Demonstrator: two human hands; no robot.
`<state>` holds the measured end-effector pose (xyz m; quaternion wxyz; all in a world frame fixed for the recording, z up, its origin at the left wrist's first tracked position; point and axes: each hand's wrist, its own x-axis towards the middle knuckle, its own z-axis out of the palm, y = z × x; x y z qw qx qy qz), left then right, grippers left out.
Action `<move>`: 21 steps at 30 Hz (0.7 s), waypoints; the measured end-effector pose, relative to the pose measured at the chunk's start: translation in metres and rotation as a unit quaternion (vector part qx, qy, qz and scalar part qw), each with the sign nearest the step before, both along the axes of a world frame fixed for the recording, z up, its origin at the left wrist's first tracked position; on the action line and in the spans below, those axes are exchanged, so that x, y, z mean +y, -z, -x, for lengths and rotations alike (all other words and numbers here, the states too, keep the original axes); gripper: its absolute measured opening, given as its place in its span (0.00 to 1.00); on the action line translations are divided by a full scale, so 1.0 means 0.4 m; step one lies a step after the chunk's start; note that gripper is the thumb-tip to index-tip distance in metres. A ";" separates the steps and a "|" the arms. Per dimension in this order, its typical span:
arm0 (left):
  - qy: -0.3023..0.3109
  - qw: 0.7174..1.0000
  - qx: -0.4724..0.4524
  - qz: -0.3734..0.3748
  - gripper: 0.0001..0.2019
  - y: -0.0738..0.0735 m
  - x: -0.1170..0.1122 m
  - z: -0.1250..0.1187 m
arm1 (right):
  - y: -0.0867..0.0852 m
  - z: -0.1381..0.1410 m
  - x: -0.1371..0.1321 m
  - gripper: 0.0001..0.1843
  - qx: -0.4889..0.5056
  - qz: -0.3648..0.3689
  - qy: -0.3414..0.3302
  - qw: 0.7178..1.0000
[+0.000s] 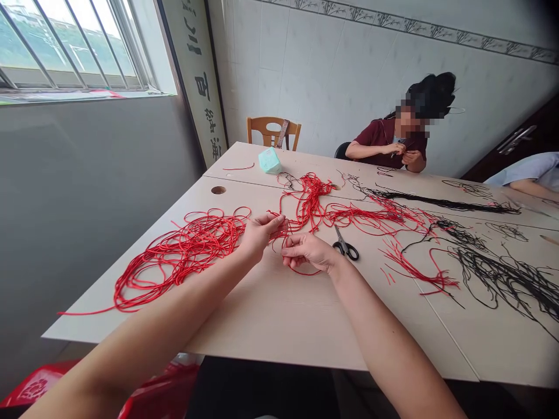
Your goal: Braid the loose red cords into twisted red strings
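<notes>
Over the table (279,314), red cord (283,235) spans left hand (261,233) to right hand (308,251).

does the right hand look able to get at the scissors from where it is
Probably yes. The scissors lie on the table just beside the right hand, with nothing between them. The hand is pinching red cord, though, so it would likely have to free some fingers first.

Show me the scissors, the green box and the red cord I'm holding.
scissors (342,240): head view, on the pivot where the blades cross.
green box (269,161): head view, on its front face.
red cord (306,205): head view, on the dense tangle of strands.
</notes>
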<state>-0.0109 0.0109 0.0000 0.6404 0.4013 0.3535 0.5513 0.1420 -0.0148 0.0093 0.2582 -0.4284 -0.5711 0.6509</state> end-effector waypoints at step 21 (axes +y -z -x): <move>0.087 0.961 0.211 -0.158 0.14 -0.009 0.012 0.008 | -0.055 -0.054 0.012 0.08 0.356 -0.040 0.214 0.909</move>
